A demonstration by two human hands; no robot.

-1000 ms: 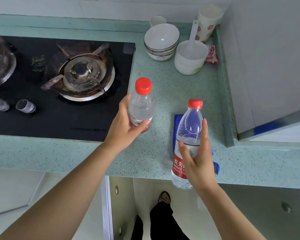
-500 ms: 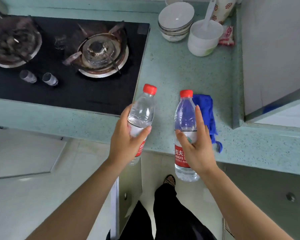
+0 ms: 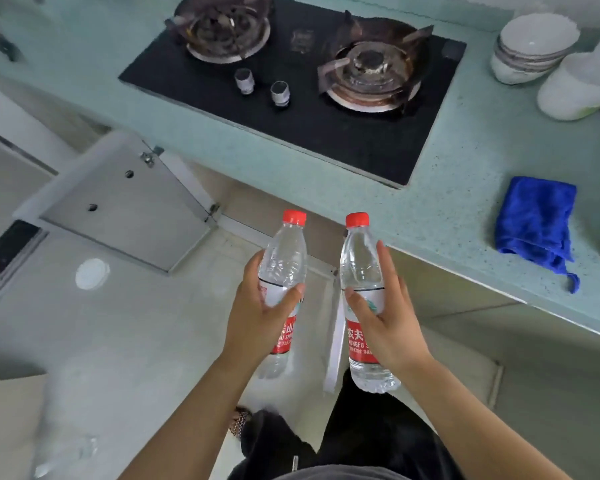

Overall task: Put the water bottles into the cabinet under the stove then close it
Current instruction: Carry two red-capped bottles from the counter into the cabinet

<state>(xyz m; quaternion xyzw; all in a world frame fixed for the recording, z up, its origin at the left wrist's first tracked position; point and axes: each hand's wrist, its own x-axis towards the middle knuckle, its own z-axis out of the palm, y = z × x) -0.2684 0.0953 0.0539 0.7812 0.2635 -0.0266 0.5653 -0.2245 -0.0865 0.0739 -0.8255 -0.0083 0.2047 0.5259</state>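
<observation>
Two hands are holding water bottles upright at lower centre of the frame, in front of the counter edge. The left hand (image 3: 257, 317) is wrapping around the left bottle (image 3: 282, 271); the right hand (image 3: 388, 320) is clasping the right bottle (image 3: 361, 271) at its label. Both red caps are pointing up toward the stove (image 3: 326, 109). With both hands full, a bottle is likely to knock the open cabinet door (image 3: 118, 206), swinging out at left, or slip while being lowered. Above them, the cabinet opening is lying under the counter overhang, so its inside is hidden. At right, a blue cloth (image 3: 534, 220) is resting on the counter (image 3: 465, 188); the bowls (image 3: 534, 43) at upper right are partly cut off.
</observation>
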